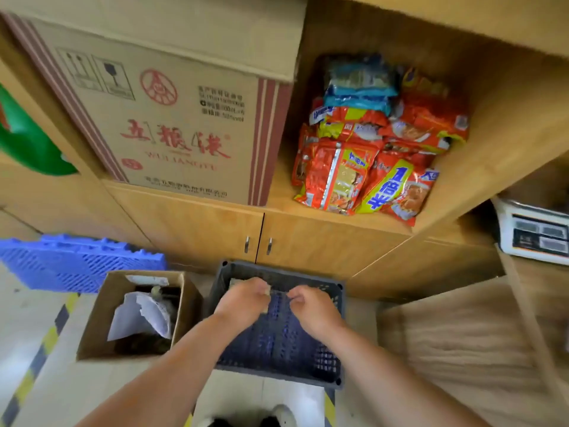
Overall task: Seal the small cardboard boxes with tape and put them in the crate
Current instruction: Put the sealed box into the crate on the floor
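Left hand (243, 298) curled round small cardboard box (265, 291), held over far end of crate (283, 269) on floor. Right hand (309, 308) pinching thin tape strip (279, 291), blurred. Risk: strip wrinkles or misses the seam if box twists in grip.

1. Single view: head-worn wide-angle camera, facing forward and steeply down.
2. Close range: left hand (243, 298) and right hand (314, 306) sit just below centre, over crate (278, 268) toward 6 o'clock.
3. Shoe (281, 414) at the 6 o'clock edge.
4. Cabinet (191, 223) fills 12 o'clock, farther off; its straight edges bow.
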The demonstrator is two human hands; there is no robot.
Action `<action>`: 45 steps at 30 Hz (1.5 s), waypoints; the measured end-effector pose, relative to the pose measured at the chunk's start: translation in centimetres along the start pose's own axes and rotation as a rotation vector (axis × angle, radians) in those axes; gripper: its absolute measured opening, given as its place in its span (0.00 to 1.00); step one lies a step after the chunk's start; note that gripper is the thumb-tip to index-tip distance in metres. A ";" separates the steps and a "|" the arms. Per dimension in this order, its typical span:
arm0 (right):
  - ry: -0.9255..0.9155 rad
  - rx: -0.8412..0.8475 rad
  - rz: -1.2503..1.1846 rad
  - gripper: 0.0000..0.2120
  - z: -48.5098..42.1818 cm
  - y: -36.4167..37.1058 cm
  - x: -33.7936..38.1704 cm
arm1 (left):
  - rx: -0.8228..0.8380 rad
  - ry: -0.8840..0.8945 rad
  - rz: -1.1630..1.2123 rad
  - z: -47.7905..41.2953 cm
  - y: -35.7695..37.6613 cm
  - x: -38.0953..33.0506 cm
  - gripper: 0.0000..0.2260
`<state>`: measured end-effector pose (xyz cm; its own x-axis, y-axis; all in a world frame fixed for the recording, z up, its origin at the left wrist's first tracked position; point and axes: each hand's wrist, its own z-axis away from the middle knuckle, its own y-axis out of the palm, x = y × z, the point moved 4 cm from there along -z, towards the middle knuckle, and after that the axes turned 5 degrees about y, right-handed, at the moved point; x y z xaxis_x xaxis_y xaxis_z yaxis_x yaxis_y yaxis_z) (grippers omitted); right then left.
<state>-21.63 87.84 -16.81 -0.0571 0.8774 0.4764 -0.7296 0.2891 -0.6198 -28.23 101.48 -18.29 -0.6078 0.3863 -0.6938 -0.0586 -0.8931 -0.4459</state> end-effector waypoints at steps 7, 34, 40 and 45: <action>-0.043 -0.167 0.017 0.14 9.8 -6.1 3.8 | -0.012 0.182 -0.039 8.5 -3.8 -7.8 0.16; 0.279 -0.793 -0.432 0.10 37.7 -15.7 -20.2 | 0.402 0.652 -0.250 21.8 20.2 -25.2 0.13; 0.248 -0.853 -0.538 0.16 45.0 -17.9 -31.3 | 0.421 0.698 -0.244 26.0 33.0 -30.2 0.08; 0.262 -0.830 -0.523 0.15 49.9 -19.7 -40.4 | 0.433 0.729 -0.220 30.1 42.8 -33.8 0.09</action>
<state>-38.97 27.63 7.25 0.3583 0.5919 0.7220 0.0889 0.7482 -0.6575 -34.06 43.25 3.10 0.1014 0.4792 -0.8718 -0.5007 -0.7327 -0.4610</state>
